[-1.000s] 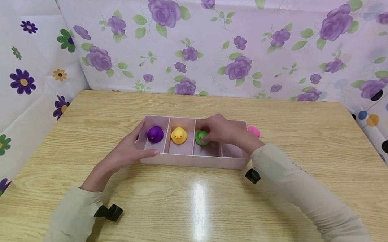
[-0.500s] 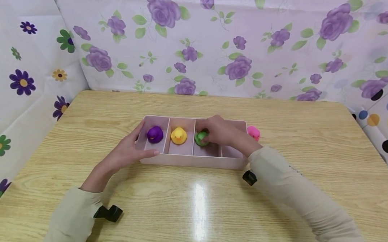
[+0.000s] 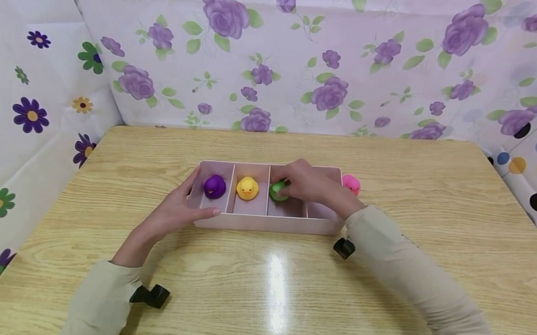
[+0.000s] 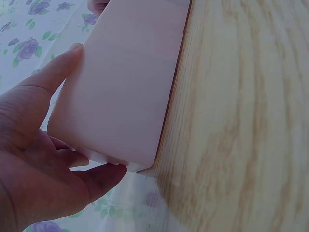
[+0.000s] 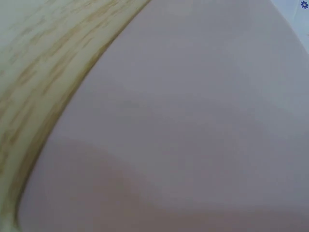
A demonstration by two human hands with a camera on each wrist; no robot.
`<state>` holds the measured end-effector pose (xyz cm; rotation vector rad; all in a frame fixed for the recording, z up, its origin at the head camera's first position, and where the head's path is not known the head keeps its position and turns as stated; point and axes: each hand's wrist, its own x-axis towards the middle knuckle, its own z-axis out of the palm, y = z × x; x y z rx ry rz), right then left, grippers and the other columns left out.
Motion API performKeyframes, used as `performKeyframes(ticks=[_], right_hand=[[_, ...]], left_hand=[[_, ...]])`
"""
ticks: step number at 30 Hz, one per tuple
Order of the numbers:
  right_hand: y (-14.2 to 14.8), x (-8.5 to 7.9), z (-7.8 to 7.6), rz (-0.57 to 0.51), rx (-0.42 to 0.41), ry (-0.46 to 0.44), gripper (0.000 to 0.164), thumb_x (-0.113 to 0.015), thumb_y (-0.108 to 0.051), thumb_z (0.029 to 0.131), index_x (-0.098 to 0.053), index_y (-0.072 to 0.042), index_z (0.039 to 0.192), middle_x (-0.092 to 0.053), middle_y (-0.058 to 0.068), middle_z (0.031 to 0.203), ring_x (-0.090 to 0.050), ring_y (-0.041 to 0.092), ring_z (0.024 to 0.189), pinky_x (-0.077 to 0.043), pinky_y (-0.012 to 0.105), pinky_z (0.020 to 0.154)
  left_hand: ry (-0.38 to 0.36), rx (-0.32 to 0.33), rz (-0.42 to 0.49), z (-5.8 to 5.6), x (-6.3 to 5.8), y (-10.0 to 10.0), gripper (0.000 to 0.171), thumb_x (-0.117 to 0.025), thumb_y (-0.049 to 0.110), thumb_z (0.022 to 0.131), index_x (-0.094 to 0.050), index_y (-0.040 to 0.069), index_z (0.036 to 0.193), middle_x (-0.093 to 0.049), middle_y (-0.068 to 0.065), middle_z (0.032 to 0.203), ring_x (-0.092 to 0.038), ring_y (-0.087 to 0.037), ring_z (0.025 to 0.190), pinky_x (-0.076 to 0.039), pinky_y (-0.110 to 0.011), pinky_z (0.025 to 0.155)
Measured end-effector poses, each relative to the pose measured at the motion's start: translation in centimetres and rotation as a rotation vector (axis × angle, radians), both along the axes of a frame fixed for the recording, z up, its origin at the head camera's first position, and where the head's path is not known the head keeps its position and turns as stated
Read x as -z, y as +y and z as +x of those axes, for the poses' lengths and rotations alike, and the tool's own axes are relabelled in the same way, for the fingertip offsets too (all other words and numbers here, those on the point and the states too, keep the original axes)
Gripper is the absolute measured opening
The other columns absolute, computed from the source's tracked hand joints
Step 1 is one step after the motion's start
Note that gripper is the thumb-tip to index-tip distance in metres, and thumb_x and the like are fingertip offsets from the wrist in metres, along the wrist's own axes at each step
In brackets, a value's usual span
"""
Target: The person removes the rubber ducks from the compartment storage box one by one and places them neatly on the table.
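A pale pink divided box (image 3: 230,221) stands on the table, its compartments in a row. My left hand (image 3: 172,209) holds its left end, thumb on the front wall and fingers against the end wall; the left wrist view shows this left hand (image 4: 43,140) close up. In the third compartment from the left, my right hand (image 3: 306,181) pinches a green rubber duck (image 3: 277,191), partly hidden by the fingers. A purple duck (image 3: 214,186) sits in the first compartment and a yellow duck (image 3: 247,188) in the second. The right wrist view shows mostly the box wall (image 5: 183,116).
A pink duck (image 3: 351,184) sits outside the box by its right end, partly hidden. The wooden table (image 3: 227,285) reaches back to a wall with a purple-flowered covering (image 3: 291,53).
The right forearm has shifted slightly to the left, and more of the pink duck shows. Its fingers stay on the green duck. The left hand and the box have not visibly moved.
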<state>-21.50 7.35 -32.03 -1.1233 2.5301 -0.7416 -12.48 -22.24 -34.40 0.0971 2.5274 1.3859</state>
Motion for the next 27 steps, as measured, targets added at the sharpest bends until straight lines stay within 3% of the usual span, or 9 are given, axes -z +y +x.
performKeyframes(ticks=[12, 18, 27], right_hand=[[0.5, 0.2, 0.3, -0.044, 0.002, 0.071, 0.015, -0.073, -0.004, 0.090, -0.076, -0.008, 0.105, -0.068, 0.000, 0.092, -0.057, 0.018, 0.082, -0.052, 0.032, 0.079], [0.8, -0.1, 0.6, -0.081, 0.048, 0.044, 0.020, -0.076, -0.003, 0.087, -0.076, -0.008, 0.106, -0.070, 0.001, 0.092, -0.058, 0.018, 0.084, -0.053, 0.033, 0.081], [1.2, -0.6, 0.8, -0.148, 0.059, 0.115, 0.027, -0.074, 0.001, 0.087, -0.074, 0.000, 0.115, -0.073, 0.012, 0.110, -0.064, 0.022, 0.090, -0.054, 0.038, 0.084]], left_hand=[[-0.001, -0.004, -0.006, 0.1, -0.1, 0.1, 0.115, -0.080, 0.031, 0.084, 0.003, 0.013, 0.161, -0.003, -0.020, 0.165, -0.004, -0.042, 0.150, -0.013, -0.064, 0.116], [0.013, 0.008, 0.001, 0.1, 0.0, 0.1, 0.116, -0.081, 0.031, 0.084, 0.003, 0.013, 0.161, -0.004, -0.019, 0.165, -0.004, -0.042, 0.150, -0.012, -0.065, 0.116], [0.020, 0.007, 0.008, 0.0, 0.1, 0.0, 0.116, -0.081, 0.031, 0.084, 0.003, 0.013, 0.161, -0.003, -0.018, 0.166, -0.004, -0.040, 0.150, -0.011, -0.063, 0.117]])
